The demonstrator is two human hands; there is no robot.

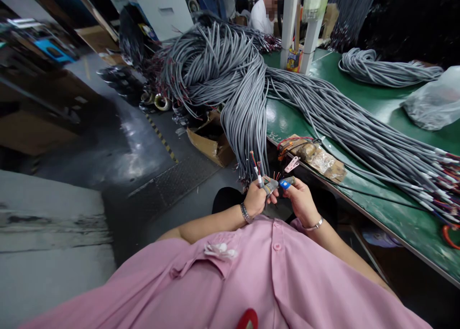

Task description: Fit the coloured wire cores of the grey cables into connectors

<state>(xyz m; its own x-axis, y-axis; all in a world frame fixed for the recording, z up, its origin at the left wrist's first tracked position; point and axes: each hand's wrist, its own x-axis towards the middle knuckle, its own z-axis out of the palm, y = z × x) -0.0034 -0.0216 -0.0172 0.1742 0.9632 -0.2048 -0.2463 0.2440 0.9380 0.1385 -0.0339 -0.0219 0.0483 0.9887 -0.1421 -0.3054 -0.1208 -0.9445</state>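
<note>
My left hand (256,198) is closed around the end of a grey cable (259,175) whose thin red and white wires stick up above the fist. Grey tape wraps one left fingertip. My right hand (301,200) is curled close beside it, a blue cover (285,184) on one fingertip, pinching at the fine wire ends between the two hands. Both hands are held in front of my pink shirt (251,281), just off the near edge of the green table (395,214).
A big bundle of grey cables (247,85) drapes from the green table down to the floor. Another coil (381,70) and a clear plastic bag (434,101) lie at the far right. A pink clip (292,164) and taped cardboard (321,160) sit near the table edge. A person in white (264,13) sits behind.
</note>
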